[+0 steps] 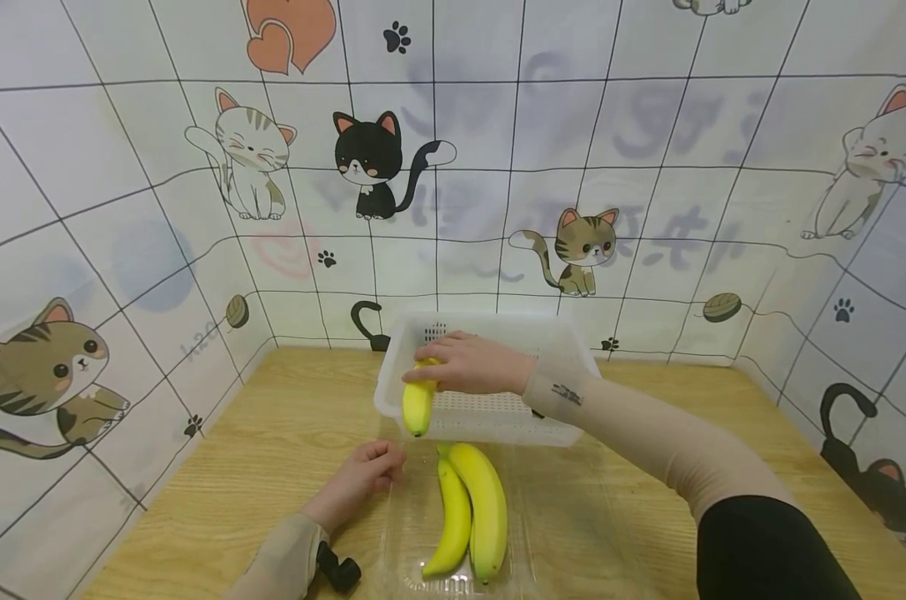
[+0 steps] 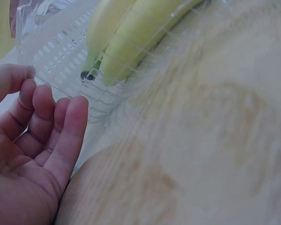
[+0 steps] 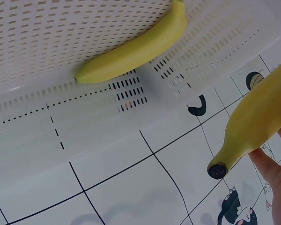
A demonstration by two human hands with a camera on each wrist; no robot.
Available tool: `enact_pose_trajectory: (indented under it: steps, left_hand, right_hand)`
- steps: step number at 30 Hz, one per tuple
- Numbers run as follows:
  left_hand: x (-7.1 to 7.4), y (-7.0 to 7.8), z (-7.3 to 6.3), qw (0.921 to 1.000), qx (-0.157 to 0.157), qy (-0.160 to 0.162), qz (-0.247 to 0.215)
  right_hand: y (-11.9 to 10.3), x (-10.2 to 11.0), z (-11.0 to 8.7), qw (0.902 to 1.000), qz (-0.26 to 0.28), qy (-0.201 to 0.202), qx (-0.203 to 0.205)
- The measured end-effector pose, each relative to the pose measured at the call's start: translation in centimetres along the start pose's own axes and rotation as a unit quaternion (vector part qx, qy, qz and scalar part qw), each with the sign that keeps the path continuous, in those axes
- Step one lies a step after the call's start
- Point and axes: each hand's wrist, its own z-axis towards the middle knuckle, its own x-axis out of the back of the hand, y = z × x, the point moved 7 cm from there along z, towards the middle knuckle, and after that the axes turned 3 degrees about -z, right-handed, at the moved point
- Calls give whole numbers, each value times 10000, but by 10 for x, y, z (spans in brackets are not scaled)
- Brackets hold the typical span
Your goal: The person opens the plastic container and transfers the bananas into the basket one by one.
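Observation:
My right hand [image 1: 473, 363] grips a yellow banana [image 1: 418, 408] above the front left part of a white perforated plastic basket [image 1: 583, 417]. In the right wrist view, the held banana [image 3: 257, 112] hangs with its dark end free, beside the basket [image 3: 33, 93]. A different banana [image 3: 136, 49] lies inside that basket. Lower down, my left hand [image 1: 362, 479] pinches the rim of a clear plastic tray [image 1: 565, 517] between thumb and fingertips, as the left wrist view [image 2: 37, 136] shows. Two bananas [image 1: 488, 517] lie side by side in the tray.
The wooden tabletop [image 1: 272, 450] runs back to walls [image 1: 475, 125] covered with a cat-printed grid sheet. The basket stands near the back wall, and the tray sits directly in front of it.

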Motion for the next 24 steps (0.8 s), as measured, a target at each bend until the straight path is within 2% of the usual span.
enact_pose_trajectory:
  steps: [6,19,24]
  left_hand:
    - [1,-1,0,10000,16,46,8]
    - [0,1,-1,10000,50,64,-22]
    - [0,0,0,10000,72,50,-13]
  right_hand:
    - [7,-7,1,9999,53,-68,-118]
    - [22,-25,0,9973,43,-626,-394]
    - [26,-29,-1,9964,34,-716,-445]
